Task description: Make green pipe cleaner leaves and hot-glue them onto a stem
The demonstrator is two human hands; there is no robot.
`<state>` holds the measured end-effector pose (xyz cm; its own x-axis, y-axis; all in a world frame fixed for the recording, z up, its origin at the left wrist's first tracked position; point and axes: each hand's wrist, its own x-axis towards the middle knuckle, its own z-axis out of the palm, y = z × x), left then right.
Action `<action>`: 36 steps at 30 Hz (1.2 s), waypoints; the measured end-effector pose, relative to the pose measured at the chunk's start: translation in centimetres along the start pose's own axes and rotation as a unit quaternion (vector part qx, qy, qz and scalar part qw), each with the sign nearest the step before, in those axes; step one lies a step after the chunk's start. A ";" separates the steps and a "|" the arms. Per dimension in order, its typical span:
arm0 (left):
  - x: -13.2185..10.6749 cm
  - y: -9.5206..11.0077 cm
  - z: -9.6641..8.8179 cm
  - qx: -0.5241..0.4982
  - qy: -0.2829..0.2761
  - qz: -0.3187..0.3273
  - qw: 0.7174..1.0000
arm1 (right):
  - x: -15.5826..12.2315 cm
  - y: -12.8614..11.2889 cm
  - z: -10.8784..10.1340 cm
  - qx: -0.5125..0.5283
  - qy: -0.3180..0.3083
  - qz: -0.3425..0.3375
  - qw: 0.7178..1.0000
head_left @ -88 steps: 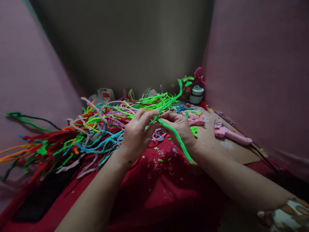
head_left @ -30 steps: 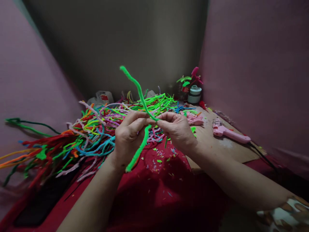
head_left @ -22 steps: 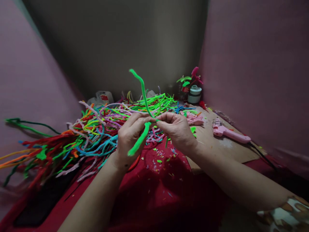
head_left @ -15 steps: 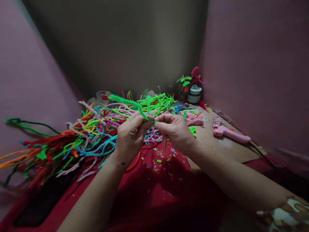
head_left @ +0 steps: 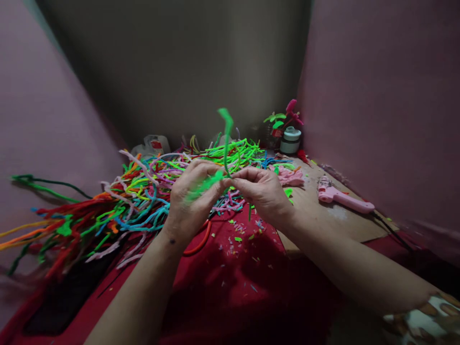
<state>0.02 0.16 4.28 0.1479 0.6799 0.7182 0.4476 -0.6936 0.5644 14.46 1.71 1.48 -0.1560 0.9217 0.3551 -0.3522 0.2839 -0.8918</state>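
Green pipe cleaners (head_left: pixel 227 139) are pinched between both hands in the middle of the view. My left hand (head_left: pixel 196 194) is closed on them, thumb against fingers, and one blurred green end lies across its back. From the right, my right hand (head_left: pixel 264 191) pinches the same spot, fingertips almost touching the left ones. One end stands upright above the fingers with a bent tip. A short green end pokes out below my right hand. The exact crossing of the stems is hidden by the fingertips.
Behind and left lies a large heap of coloured pipe cleaners (head_left: pixel 143 191). A pink glue gun (head_left: pixel 345 199) rests on a cardboard sheet (head_left: pixel 345 225) at right. A lidded jar (head_left: pixel 290 140) stands at the back. Clippings litter the red cloth (head_left: pixel 230 287).
One green end has swung from pointing up-left down over the back of my left hand. The other now stands taller above the pinch. My left hand has turned slightly.
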 end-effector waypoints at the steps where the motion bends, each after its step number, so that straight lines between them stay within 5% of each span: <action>1: 0.0 0.1 0.1 -0.015 -0.007 -0.038 0.999 | -0.1 0.1 0.0 -0.039 0.011 -0.027 0.999; 4: 0.1 0.4 0.1 -0.072 -0.044 -0.147 0.986 | -0.4 0.3 0.0 -0.141 0.023 -0.089 0.986; 7: 0.1 0.2 -0.2 -0.137 -0.060 -0.184 0.971 | -0.5 0.3 0.0 -0.171 0.015 -0.101 0.980; 12: 0.3 -0.9 -0.6 -0.186 -0.073 -0.170 0.965 | 0.0 0.1 0.0 -0.034 -0.047 0.023 0.998; 15: 0.4 -1.4 -0.8 -0.203 -0.101 -0.173 0.958 | 0.3 0.1 -0.2 0.073 -0.104 0.114 0.985; 19: 0.5 -1.5 -1.5 -0.188 -0.147 -0.137 0.961 | 0.6 0.1 -0.8 0.170 -0.189 0.223 0.941; 23: 0.8 -1.3 -2.4 -0.133 -0.239 -0.051 0.960 | 0.6 0.1 -1.6 0.228 -0.298 0.356 0.856; 25: 1.0 -1.3 -2.7 -0.122 -0.286 -0.040 0.950 | 0.5 0.2 -1.6 0.224 -0.328 0.380 0.835; 28: 1.1 -1.5 -2.9 -0.155 -0.280 -0.056 0.946 | 0.3 0.3 -1.1 0.178 -0.290 0.307 0.889; 32: 1.0 -1.5 -2.8 -0.209 -0.246 -0.188 0.928 | -0.1 0.1 -0.3 0.002 -0.158 0.117 0.981; 36: 1.0 -1.3 -2.7 -0.182 -0.277 -0.235 0.914 | -0.3 -0.3 0.0 -0.149 -0.102 -0.011 0.984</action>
<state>-2.79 1.08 5.38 0.4835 0.8692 0.1035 0.2678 -0.2594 0.9279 14.62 1.38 1.62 -0.3437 0.8508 0.3976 -0.0771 0.3964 -0.9148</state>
